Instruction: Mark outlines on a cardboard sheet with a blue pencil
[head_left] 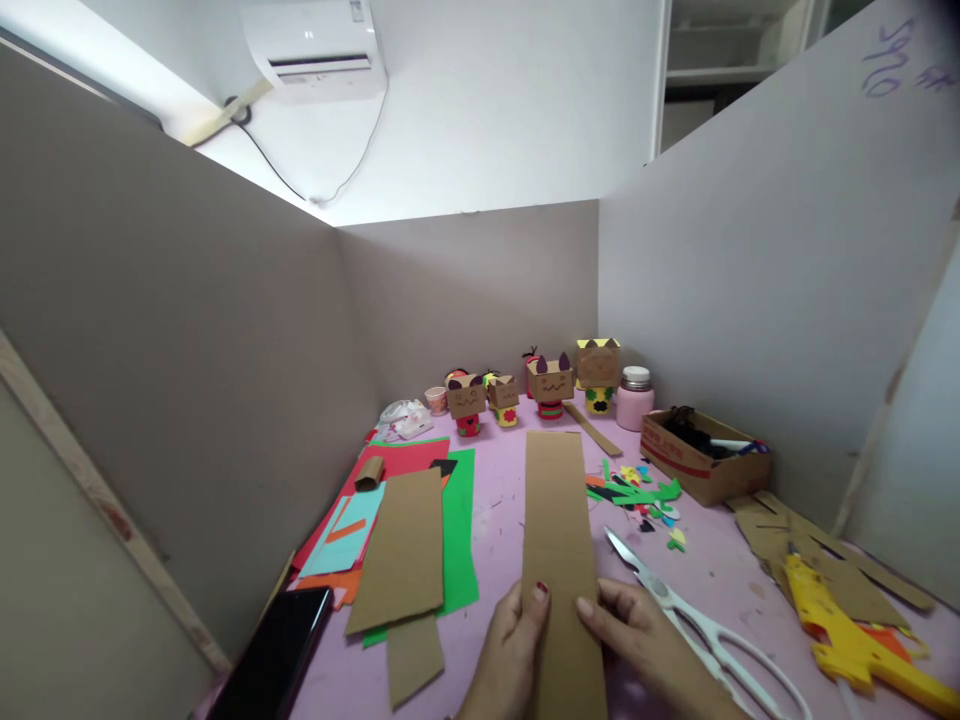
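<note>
**Your pink table and what lies on it**

You work at a pink table (510,510). A long cardboard strip (559,520) lies down its middle, scissors (697,620) just to its right, a yellow glue gun (847,630) further right. To your left lie coloured paper sheets (457,530), a cardboard piece (405,550) and a black phone (274,655). Cardboard figures (551,385), a pink flask (634,398) and an open box (705,455) stand further back.

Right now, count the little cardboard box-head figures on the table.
4, all in a row by the back wall: one at left, a smaller one, one mid-row, one at right. Others may hide behind them.
</note>
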